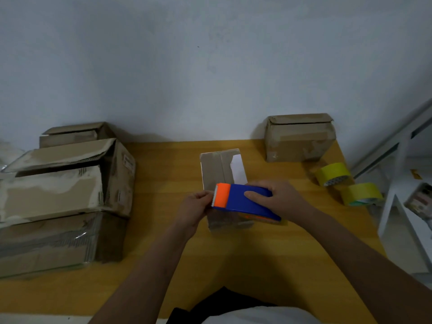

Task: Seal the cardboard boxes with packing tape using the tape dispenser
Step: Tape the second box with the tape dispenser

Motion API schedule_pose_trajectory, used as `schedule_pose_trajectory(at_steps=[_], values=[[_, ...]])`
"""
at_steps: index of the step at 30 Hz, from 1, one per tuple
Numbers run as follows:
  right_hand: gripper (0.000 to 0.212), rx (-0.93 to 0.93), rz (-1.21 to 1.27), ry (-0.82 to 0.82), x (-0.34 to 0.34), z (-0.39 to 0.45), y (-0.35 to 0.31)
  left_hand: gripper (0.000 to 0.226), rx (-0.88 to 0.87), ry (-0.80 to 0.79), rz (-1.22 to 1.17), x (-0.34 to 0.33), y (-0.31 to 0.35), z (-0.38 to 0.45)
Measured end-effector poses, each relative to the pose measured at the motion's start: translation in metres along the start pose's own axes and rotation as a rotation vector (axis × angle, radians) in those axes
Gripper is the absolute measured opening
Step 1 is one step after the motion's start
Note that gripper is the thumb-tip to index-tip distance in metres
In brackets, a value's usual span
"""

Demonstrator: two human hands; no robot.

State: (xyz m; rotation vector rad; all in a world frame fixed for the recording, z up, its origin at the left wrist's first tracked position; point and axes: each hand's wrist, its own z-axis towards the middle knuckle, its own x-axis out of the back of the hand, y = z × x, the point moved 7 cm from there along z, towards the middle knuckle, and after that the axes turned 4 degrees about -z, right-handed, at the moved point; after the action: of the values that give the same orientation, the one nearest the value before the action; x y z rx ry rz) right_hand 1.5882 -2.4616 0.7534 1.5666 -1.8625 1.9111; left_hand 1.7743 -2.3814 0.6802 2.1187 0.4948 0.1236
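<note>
two hands meet over the small box (222,169) at the middle of your table (163,230). your right hand (278,197) is wrapped around the dispenser (245,202), thumb laid along its smooth blue plastic side, fingers curled over the far edge. the dispenser is a flat blue wedge with an orange cap and a toothed metal blade at its left end, and it hovers just above the near end of the small box. your left hand (196,209) pinches at that blade end, fingertips together; whether tape is between them you cannot tell from here, since it is too blurred.

the small box is upright brown cardboard, flaps down and meeting at a centre seam, with a torn white patch on its right flap. its contents are hidden.

on your left stands a stack (58,202) of larger, scuffed cartons, paper peeled in pale patches; the top one has a flap raised, its inside in shadow. a smaller carton (74,134) sits behind them. at the far right corner is a worn box (299,139), flaps closed. beside it lie two rolls (334,174) of yellow tape, touching each other.
</note>
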Motion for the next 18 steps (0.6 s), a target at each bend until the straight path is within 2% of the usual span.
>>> schedule_pose_trajectory(at_steps=[5,9,12,18], values=[[0.03,0.009,0.07,0.024,0.013,0.0,0.0,0.02,-0.052,0.036,0.039,-0.004,0.012,0.003],[0.02,0.01,0.075,0.092,0.034,-0.003,0.003,0.02,-0.121,0.02,0.003,-0.018,0.028,0.001],[0.025,0.02,0.049,0.137,0.046,-0.009,0.009,0.018,-0.147,-0.014,-0.011,-0.027,0.036,-0.005],[0.02,0.034,0.157,0.136,0.052,-0.017,0.025,0.018,-0.139,0.002,-0.015,-0.044,0.03,-0.01]])
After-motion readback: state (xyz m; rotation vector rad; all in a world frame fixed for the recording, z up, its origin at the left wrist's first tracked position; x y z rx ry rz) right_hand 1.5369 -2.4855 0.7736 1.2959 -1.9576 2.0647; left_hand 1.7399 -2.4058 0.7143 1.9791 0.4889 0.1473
